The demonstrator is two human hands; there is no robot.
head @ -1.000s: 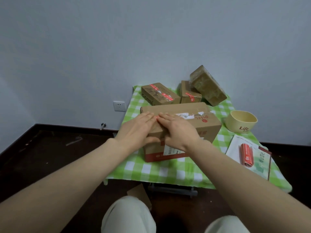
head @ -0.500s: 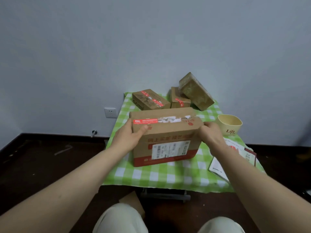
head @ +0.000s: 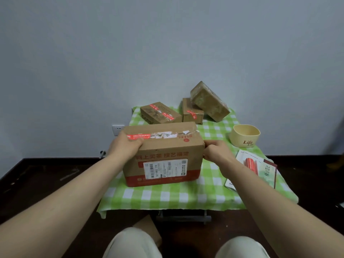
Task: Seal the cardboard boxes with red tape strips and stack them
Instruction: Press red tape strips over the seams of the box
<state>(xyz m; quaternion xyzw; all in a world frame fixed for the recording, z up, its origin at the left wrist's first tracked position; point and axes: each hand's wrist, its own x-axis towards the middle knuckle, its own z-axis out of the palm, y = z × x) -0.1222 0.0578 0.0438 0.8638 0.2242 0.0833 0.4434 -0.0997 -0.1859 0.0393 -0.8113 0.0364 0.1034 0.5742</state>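
A large cardboard box (head: 163, 155) with a red base band and a shipping label stands in the middle of the small table. A red tape strip (head: 138, 136) lies on the left part of its top seam. My left hand (head: 125, 148) grips the box's left end, thumb on the strip. My right hand (head: 216, 152) grips the right end. Behind stand two smaller boxes with red tape, one at the left (head: 161, 115) and one in the middle (head: 191, 113). A brown wrapped box (head: 209, 101) leans on the middle one.
The table carries a green checked cloth (head: 167, 196). At the right stand a cream cup (head: 244, 135) marked "Life" and a sheet with red tape strips (head: 251, 164). The wall is close behind. Dark floor lies all around, with a cardboard scrap (head: 149, 229) by my knees.
Both hands left the top seam and moved apart to the box's two ends. The box has turned square to me, and the red strip now shows on its top.
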